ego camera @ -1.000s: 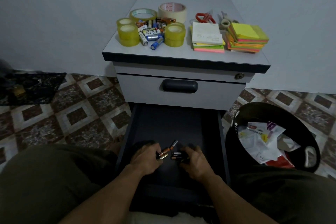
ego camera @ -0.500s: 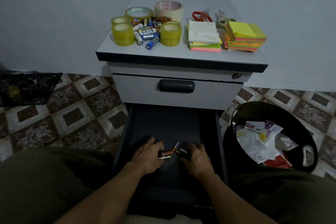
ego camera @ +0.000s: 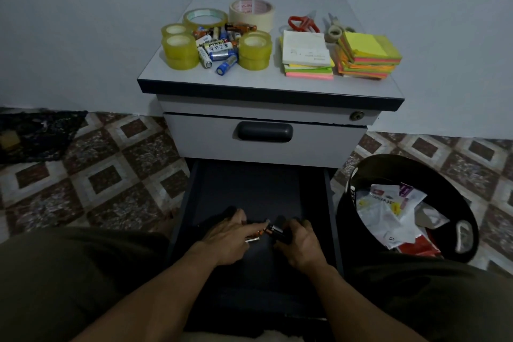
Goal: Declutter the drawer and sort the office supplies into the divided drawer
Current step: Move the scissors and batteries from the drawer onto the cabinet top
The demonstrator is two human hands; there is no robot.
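Both hands are down in the open lower drawer (ego camera: 249, 189), close together at its near end. The left hand (ego camera: 230, 233) pinches a couple of batteries (ego camera: 256, 237) under its fingers, and the right hand (ego camera: 301, 236) curls round a few darker ones just beside them. The two sets of cells nearly touch between the hands. This looks like raking the last loose cells into one bunch so they can be lifted out together instead of one at a time. The rest of the drawer floor is dark, and the dim light hides whether it has dividers. On the cabinet top (ego camera: 249, 82), far from the hands, things already lie grouped by kind, probably staged for sorting. Yellow tape rolls (ego camera: 177, 50) ring a battery pile (ego camera: 216, 47) at the left, which would stop the round cells rolling off. Scissors (ego camera: 302, 23) lie at the far right, and sticky notes (ego camera: 366, 54) sit in stacks in front of them. The upper drawer (ego camera: 263, 153) is closed. A black bin (ego camera: 416, 159) stands on the floor to the right of the cabinet, within easy reach and holding wrappers (ego camera: 388, 211), so rubbish seems to go there. The cabinet stands against a plain pale wall (ego camera: 83, 22) on a floor (ego camera: 111, 175) of brown and cream diamond tiles. A dark cloth (ego camera: 36, 133) lies at the far left.
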